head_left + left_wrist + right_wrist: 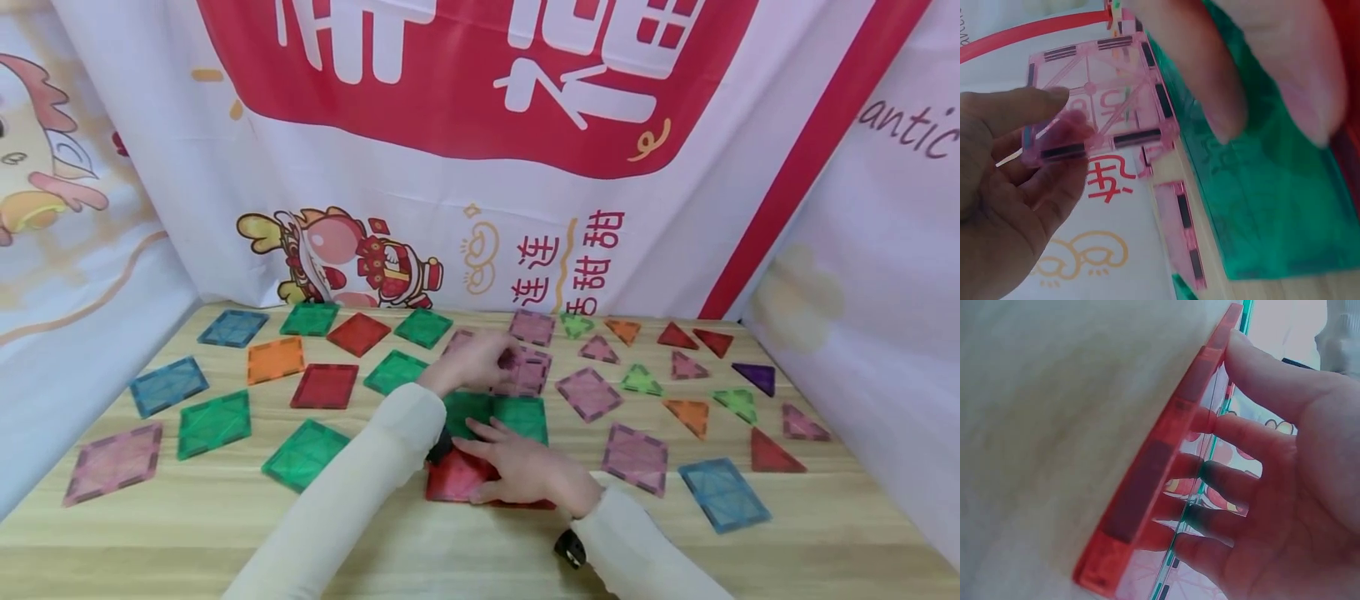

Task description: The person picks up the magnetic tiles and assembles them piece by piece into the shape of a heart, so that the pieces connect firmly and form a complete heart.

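Observation:
My left hand (480, 362) pinches a pink square magnetic tile (1100, 94) between thumb and fingers, tilted up off the table in the left wrist view. Below it sits a block of joined square tiles, with green tiles (522, 419) behind and red tiles (455, 479) in front. Spread over this block, my right hand (525, 468) rests its fingertips on the surface. The right wrist view has the right hand (1272, 469) with fingers extended against the red tile (1141, 481), its thumb near the edge. Another pink tile (532, 328) lies behind the left hand.
Loose green, orange, red and blue square tiles lie at the left, such as a green one (306, 454). Small triangle tiles (686, 415), pink squares (634, 458) and a blue square (723, 494) lie at the right. A printed curtain (480, 192) borders the table.

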{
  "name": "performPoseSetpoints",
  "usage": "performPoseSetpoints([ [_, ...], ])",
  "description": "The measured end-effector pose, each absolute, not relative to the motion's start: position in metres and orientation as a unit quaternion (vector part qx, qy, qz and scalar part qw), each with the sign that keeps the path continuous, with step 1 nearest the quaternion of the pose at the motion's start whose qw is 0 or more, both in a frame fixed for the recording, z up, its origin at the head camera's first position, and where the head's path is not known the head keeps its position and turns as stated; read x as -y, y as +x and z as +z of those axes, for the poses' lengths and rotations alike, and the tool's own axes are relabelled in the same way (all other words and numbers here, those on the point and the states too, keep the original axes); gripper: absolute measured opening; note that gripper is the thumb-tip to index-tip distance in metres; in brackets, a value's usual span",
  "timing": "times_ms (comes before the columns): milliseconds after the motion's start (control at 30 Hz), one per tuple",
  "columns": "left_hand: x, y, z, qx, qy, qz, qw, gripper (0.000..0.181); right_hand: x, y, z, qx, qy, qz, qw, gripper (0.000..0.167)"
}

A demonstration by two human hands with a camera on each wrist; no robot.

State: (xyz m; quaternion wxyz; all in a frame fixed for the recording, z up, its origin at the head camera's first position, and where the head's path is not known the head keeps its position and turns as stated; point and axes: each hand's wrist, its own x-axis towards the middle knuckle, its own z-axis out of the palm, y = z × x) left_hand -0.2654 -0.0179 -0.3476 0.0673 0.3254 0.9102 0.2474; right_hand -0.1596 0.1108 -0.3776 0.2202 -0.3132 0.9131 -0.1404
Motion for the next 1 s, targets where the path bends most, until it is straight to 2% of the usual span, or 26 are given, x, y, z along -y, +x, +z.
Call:
performPoseSetpoints([
  [133,0.030,-0.267,-0.347,-0.906,0.329,0.257,0.069,0.019,-0.113,-0.160,-0.377,-0.915,-0.304,-0.142,0.225,0.066],
  [267,0.056,-0.270,-0.349,-0.914,0.311,0.253,0.068,0.034,-0.112,-0.161,-0.376,-0.914,-0.298,-0.142,0.234,0.067],
  [433,0.097,-0.276,-0.358,-0.942,0.213,0.241,0.093,0.047,-0.112,-0.161,-0.375,-0.917,-0.288,-0.139,0.238,0.067],
  [667,0.135,-0.277,-0.374,-0.965,0.076,0.202,0.146,0.091,-0.112,-0.159,-0.375,-0.915,-0.297,-0.140,0.235,0.067],
  [733,0.137,-0.277,-0.375,-0.966,0.063,0.192,0.162,0.092,-0.113,-0.158,-0.375,-0.915,-0.295,-0.142,0.237,0.067],
  [900,0.138,-0.276,-0.372,-0.966,0.057,0.173,0.185,0.077,-0.112,-0.158,-0.375,-0.914,-0.295,-0.146,0.238,0.067],
  [1000,0.139,-0.276,-0.370,-0.965,0.051,0.167,0.194,0.076,-0.110,-0.158,-0.375,-0.913,-0.296,-0.147,0.238,0.067],
])
